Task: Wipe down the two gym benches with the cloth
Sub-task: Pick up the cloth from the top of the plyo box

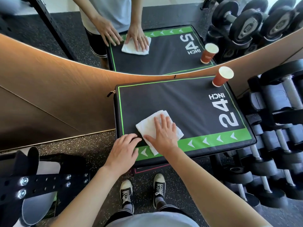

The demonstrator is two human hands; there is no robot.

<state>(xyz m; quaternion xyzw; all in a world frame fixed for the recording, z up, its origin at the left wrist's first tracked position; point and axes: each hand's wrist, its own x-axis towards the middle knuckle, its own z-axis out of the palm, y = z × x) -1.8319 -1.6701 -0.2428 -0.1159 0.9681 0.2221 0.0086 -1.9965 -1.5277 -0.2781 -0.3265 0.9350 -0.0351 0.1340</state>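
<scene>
Cloth [153,126]: white terry, soft nap. Surface [180,102]: matt black woven fabric. Cup [222,77]: paper, smooth. Dumbbells [270,102]: matt rubber heads, shiny metal handles.

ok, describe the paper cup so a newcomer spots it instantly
Find the black padded box with the green border and "24 INCH" print, below the mirror. At its far right corner stands the paper cup: red-brown sides, white inside, upright. Its twin just above is only its mirror reflection.
</scene>
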